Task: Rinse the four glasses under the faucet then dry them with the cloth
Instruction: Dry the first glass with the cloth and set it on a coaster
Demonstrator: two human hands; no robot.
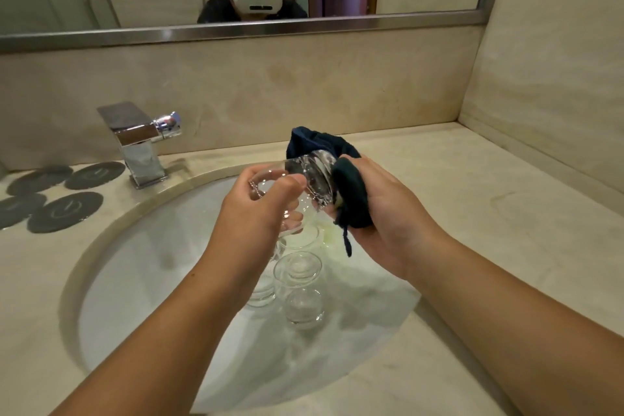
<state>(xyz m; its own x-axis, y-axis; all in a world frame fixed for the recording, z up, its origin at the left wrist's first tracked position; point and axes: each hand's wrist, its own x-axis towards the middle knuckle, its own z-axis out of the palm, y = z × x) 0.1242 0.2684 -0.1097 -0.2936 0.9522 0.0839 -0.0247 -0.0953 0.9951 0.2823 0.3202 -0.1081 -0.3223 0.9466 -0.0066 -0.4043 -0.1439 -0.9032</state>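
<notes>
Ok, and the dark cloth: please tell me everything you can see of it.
The cloth is dark teal, thick and soft-looking, like towelling. It is bunched, not spread. The right hand grips it above the sink and presses it against one end of a clear glass, tipped on its side, which the left hand holds. One fold rises behind the glass; a thin strip hangs below the hand. Wet or dry, I cannot tell.

You've got a dark navy fabric cloth [351, 199] against a clear colourless drinking glass [314, 179]. Near you: more clear glasses [299, 268] in the glossy white round basin [152, 280]. The stone counter [472, 213] is beige with faint marble veining. Far left: a mirror-chrome square faucet [138, 142] and dark grey round coasters [66, 211] with pale line marks.
</notes>
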